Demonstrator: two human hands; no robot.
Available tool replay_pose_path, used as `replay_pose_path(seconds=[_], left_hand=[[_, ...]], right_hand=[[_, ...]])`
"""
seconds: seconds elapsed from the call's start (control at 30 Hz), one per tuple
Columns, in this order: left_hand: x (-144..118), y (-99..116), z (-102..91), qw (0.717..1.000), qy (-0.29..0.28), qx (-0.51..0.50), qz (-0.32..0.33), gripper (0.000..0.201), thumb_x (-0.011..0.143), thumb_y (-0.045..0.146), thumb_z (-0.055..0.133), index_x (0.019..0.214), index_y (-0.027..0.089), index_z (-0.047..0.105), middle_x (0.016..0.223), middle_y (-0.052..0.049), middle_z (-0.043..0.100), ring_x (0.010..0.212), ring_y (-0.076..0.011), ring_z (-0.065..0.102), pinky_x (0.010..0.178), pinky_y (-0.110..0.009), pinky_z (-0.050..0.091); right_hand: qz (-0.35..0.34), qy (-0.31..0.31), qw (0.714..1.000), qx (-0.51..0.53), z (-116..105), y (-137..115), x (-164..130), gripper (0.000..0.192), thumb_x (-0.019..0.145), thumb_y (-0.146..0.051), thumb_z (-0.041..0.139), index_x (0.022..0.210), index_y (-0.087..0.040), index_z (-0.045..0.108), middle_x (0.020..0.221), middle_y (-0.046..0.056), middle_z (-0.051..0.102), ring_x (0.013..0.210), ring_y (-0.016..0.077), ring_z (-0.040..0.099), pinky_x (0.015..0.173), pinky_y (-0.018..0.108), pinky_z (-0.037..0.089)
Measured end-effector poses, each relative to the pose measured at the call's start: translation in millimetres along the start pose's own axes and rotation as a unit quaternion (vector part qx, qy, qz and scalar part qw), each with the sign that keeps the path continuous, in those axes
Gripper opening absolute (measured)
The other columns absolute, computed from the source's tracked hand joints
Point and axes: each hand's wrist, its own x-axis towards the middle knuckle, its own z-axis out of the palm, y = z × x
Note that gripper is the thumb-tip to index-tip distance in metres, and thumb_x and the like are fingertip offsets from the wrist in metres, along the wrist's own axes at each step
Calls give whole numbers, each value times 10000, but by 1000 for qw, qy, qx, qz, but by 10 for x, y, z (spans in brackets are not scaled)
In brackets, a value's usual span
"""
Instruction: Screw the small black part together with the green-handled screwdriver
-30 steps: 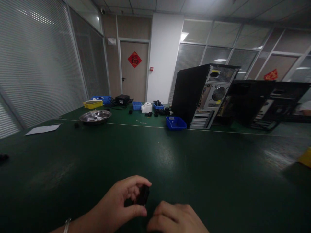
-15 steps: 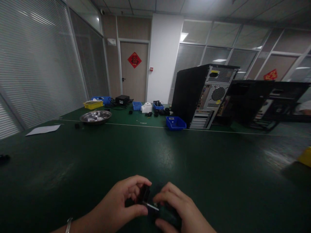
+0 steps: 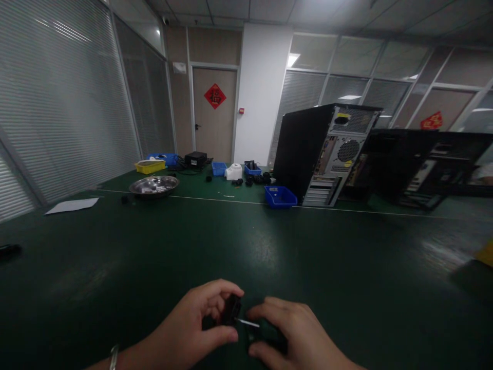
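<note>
In the lower middle of the head view, my left hand [image 3: 200,318] pinches a small black block-like part [image 3: 232,309] between thumb and fingers. My right hand [image 3: 296,329] is curled round the dark handle of a screwdriver [image 3: 248,323]. Its thin metal shaft points left, and the tip meets or nearly meets the lower edge of the black part. Much of the handle lies in shadow under my fingers. Both hands are just above the green table top [image 3: 215,241].
A blue bin [image 3: 280,197] stands before a black computer tower [image 3: 304,149]. At the back left are a metal bowl [image 3: 154,186], a yellow basket [image 3: 150,166] and a paper sheet [image 3: 72,205]. A white device [image 3: 233,172] and several small black parts lie behind the white line.
My right hand has shifted slightly right, and more of the screwdriver's shaft shows. The black part has turned a little in my left hand. The whole view has moved slightly.
</note>
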Motion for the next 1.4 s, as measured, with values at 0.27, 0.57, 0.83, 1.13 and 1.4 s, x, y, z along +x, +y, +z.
replay_pose_path(seconds=[0.27,0.57,0.83,1.13,1.4], left_hand=[[1,-53,39,1000,12,-23,-3,427,713,140,706,1118,217,595,820,23,610,760,-160,567,715,-293,442],[-115,56,191,999,-32,-16,-6,365,656,169,780,961,209,585,773,40,623,716,-148,573,673,-264,429],[-110,40,206,999,-28,-17,-5,350,675,194,763,955,208,552,771,35,624,703,-146,567,661,-261,413],[-135,27,218,994,-55,-90,18,347,718,243,760,987,211,544,918,-20,647,830,-182,590,736,-295,430],[-83,-80,246,982,-58,-176,35,188,867,359,639,923,188,583,838,-9,601,751,-139,571,676,-266,440]], right_hand=[[-7,77,996,35,38,18,-14,191,728,-189,719,917,-204,695,833,35,716,727,195,681,632,237,496],[-62,177,978,86,138,-76,-54,210,736,-337,749,883,-196,696,730,46,691,650,200,661,577,240,493],[-98,163,975,115,151,-77,-51,224,785,-376,717,853,-164,700,713,56,692,635,179,649,595,236,470],[-131,164,968,135,152,-67,-26,326,835,-475,662,847,-153,709,700,72,709,605,166,654,548,216,451],[-171,190,961,103,119,-105,3,390,881,-524,588,832,-155,703,622,64,700,527,148,627,487,205,431]])
